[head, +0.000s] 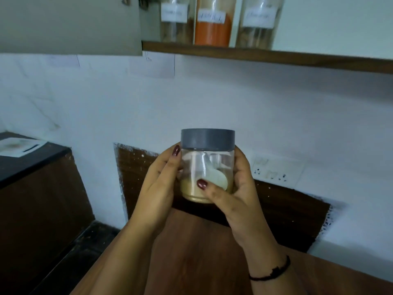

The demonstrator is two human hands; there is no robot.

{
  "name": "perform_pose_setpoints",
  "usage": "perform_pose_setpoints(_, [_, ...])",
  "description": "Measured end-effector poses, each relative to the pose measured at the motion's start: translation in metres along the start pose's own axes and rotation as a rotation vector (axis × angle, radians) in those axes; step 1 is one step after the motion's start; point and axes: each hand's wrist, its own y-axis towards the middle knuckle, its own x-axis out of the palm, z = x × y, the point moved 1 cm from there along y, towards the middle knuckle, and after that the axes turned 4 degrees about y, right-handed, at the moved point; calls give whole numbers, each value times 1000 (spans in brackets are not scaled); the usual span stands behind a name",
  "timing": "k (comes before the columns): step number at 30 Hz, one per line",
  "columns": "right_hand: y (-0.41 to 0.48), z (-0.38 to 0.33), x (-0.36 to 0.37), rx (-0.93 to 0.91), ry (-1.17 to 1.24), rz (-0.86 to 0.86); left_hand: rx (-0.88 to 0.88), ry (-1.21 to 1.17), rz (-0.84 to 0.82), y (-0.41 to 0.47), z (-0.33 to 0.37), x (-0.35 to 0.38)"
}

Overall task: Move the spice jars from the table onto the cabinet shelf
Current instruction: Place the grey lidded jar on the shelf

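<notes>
Backdrop: white wall [234, 99] stood behind the held jar [207, 167], with a brown wooden surface [191, 252] below it.
Held jar: clear and upright, with a grey lid [208, 138], it was raised off the surface between both hands; pale powder lay at its bottom around a white scoop [217, 177].
Left hand [157, 188]: curled round the held jar's left side, thumb tip just under the lid.
Right hand [236, 188]: wrapped round its right side, thumb across the front glass; a dark band [274, 271] circled the wrist.
Shelf [276, 57]: well above the held jar, with a dark wooden front edge; three tall jars [213, 22] stood there in a row, the middle one orange, labels too blurred to read.
Open room: plain wall lay between the held jar and the shelf edge, and the shelf ran on above and to the right.
Cabinet door [70, 24]: grey, above and left of the held jar.
Side edges: a dark counter [32, 165] with a paper sheet [19, 145] lay to its left; a wall socket [276, 169] sat just to its right.
</notes>
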Motion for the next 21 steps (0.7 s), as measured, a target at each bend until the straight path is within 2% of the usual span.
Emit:
perform_pose_setpoints(5, [-9,-35,1,5,179,33,35,-81,-84,-18,22,21])
perform_pose_setpoints(8, [-16,-51,0,2,188,31,47,-152,-160,-28,33,38])
perform_pose_setpoints(11, [-23,-63,-1,-21,171,0,49,-204,-150,-33,46,51])
perform_pose_setpoints(15, [-28,-79,-6,-76,39,17,115,-155,-109,-35,60,64])
perform_pose_setpoints(18, [-33,-94,-9,-97,-60,-4,227,-58,-83,-43,71,75])
perform_pose_setpoints(21, [-40,-105,-13,-139,-63,41,334,19,-38,-54,81,89])
